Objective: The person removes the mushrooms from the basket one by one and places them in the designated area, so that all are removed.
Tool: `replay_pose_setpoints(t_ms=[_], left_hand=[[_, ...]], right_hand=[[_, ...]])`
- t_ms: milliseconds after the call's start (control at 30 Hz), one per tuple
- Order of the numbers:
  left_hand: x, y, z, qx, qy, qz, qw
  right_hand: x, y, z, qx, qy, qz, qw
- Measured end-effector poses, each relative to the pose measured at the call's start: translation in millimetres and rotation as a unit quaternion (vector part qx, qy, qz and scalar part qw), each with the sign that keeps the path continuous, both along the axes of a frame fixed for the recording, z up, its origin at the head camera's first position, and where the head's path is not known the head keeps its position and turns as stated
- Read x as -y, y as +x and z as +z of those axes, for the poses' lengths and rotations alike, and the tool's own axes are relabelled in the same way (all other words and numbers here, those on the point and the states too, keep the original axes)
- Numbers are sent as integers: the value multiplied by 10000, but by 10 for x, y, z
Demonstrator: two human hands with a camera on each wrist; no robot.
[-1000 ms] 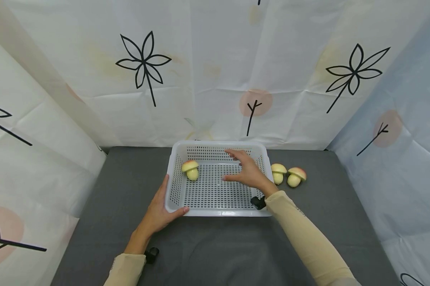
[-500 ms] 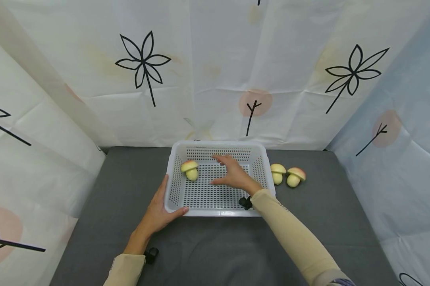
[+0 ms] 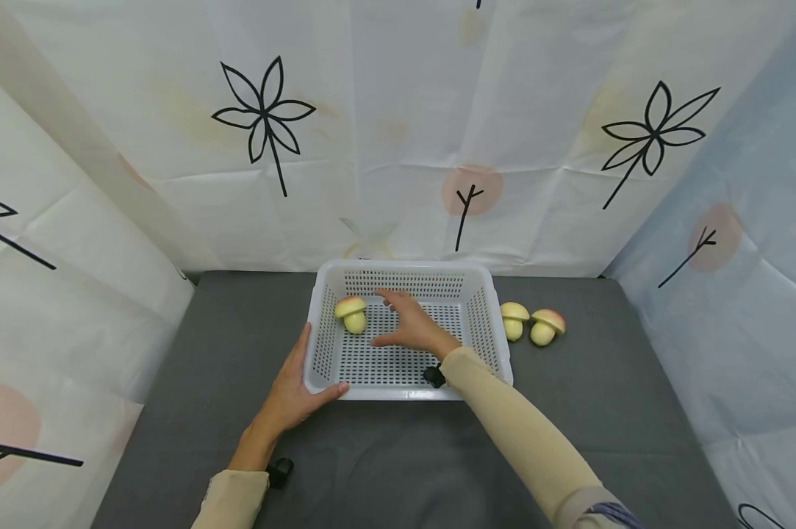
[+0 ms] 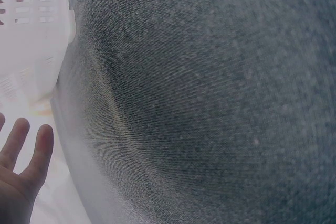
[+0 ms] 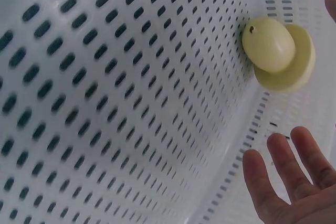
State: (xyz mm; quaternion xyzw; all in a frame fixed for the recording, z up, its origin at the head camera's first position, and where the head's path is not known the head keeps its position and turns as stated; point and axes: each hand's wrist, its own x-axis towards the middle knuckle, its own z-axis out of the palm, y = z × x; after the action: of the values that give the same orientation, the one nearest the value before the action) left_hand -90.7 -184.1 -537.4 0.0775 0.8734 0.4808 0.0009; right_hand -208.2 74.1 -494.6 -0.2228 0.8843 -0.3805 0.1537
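A white perforated plastic basket (image 3: 407, 394) sits on the dark grey cloth. Inside it, near the left wall, stands a toy mushroom (image 3: 353, 316) with a yellow and reddish cap and a pale stem. My right hand (image 3: 411, 327) hovers over the basket floor just right of that mushroom, thumb and fingers spread apart with nothing between them. In the right wrist view the mushroom (image 5: 270, 45) lies beyond the extended fingers. At the basket's front left corner rests my left hand (image 3: 298, 393), fingers along the side wall and thumb on the front rim; its fingers (image 4: 43, 148) look straight.
Two similar mushrooms, one (image 3: 514, 321) right beside the basket's right wall and another (image 3: 547, 328) a bit farther right, stand on the grey cloth (image 3: 589, 411). A white patterned curtain (image 3: 398, 147) encloses the back and sides.
My right hand has moved left across the basket toward the mushroom inside, its fingers still spread. The left hand, the basket and the mushrooms have stayed in place.
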Motion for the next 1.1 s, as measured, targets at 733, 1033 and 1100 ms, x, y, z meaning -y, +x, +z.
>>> replay_pose_setpoints(t_ms=[733,1033,1100], left_hand=[[11,-8,-16,-150,4,-64,9999],[11,-9,-14,-101,-5,-23,9999],[8,-6,-11,-82,15,-16,10000]], right_hand=[[373,-91,-108,80,361,-94,9993],[431,-140,-197,101,442,-5,9990],[441,-145,-207,97,523,4,9986]])
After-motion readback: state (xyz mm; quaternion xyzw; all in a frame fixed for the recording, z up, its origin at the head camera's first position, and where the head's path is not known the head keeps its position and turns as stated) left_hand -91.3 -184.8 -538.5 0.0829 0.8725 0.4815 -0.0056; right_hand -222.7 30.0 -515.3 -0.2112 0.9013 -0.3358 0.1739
